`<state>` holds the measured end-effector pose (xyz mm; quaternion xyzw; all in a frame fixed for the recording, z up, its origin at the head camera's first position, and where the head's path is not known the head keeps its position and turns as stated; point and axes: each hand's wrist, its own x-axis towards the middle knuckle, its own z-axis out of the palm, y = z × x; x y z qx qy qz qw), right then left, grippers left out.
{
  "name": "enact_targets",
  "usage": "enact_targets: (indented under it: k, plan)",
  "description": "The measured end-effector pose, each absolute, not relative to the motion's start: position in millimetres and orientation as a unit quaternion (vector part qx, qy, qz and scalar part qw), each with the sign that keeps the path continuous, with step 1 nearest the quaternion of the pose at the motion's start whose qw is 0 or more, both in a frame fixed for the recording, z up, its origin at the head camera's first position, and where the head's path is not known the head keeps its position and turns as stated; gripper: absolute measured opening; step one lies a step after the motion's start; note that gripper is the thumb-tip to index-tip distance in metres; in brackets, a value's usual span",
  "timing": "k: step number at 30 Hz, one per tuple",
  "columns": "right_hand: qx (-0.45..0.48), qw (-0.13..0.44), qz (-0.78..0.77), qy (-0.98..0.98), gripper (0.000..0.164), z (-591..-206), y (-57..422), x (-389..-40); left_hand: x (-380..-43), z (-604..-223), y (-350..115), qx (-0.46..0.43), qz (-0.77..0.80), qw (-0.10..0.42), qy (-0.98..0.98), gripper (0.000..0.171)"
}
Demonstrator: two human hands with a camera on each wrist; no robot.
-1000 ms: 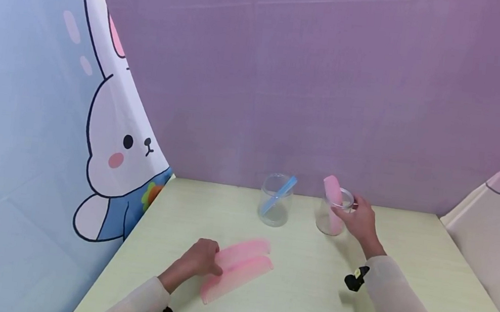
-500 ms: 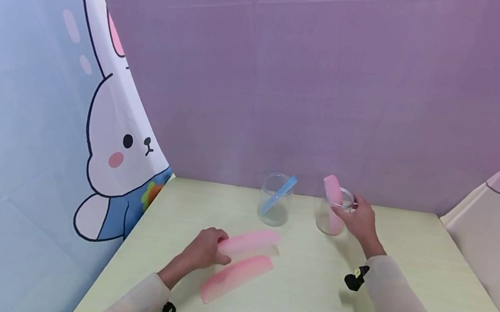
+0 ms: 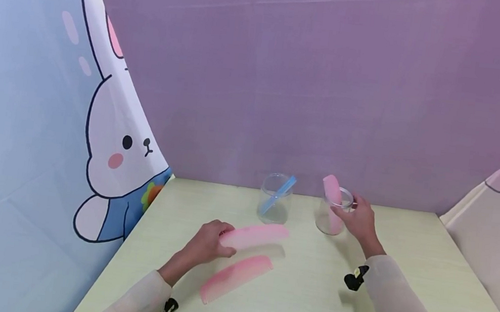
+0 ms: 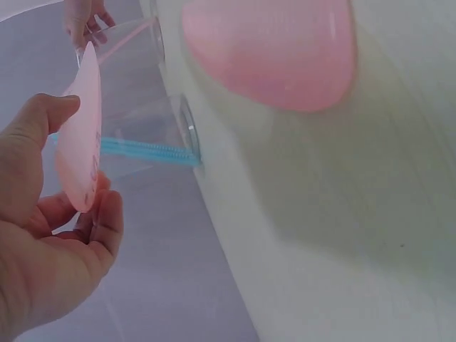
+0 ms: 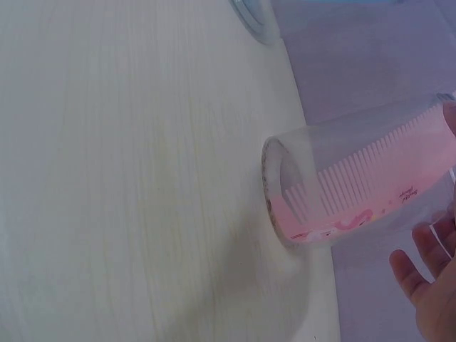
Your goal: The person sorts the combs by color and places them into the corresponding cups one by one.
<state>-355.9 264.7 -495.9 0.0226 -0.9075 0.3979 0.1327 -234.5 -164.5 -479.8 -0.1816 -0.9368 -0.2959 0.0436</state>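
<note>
My left hand (image 3: pixel 208 243) pinches one end of a pink comb (image 3: pixel 256 235), held over the table with its shadow below. Its thumb presses one face of that comb (image 4: pixel 82 135) in the left wrist view, the fingers behind. A second pink comb (image 3: pixel 237 278) lies on the table just nearer to me. At the back right, my right hand (image 3: pixel 359 223) grips the rim of a clear cup (image 3: pixel 321 223), thumb at the front. Inside this cup leans another pink comb (image 5: pixel 370 185), teeth and a printed pattern visible through the wall.
Left of the gripped cup stands another clear cup (image 3: pixel 276 216), with a blue comb (image 3: pixel 280 192) leaning in it. A purple cloth (image 3: pixel 257 85) hangs behind the table (image 3: pixel 299 293). A rabbit-print curtain (image 3: pixel 17 152) borders the left side.
My left hand has lifted the farther pink comb off the table and carried it a little forward and right, apart from the nearer comb. My right hand stays at its cup.
</note>
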Motion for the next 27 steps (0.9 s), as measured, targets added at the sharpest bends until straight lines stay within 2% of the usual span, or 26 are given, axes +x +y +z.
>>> enact_targets:
  k: [27]
  plan:
    - [0.025,0.129,0.395,-0.909,0.072,-496.6,264.9,-357.5,-252.6,-446.6,-150.9,-0.216,-0.310,0.113,-0.919,0.048]
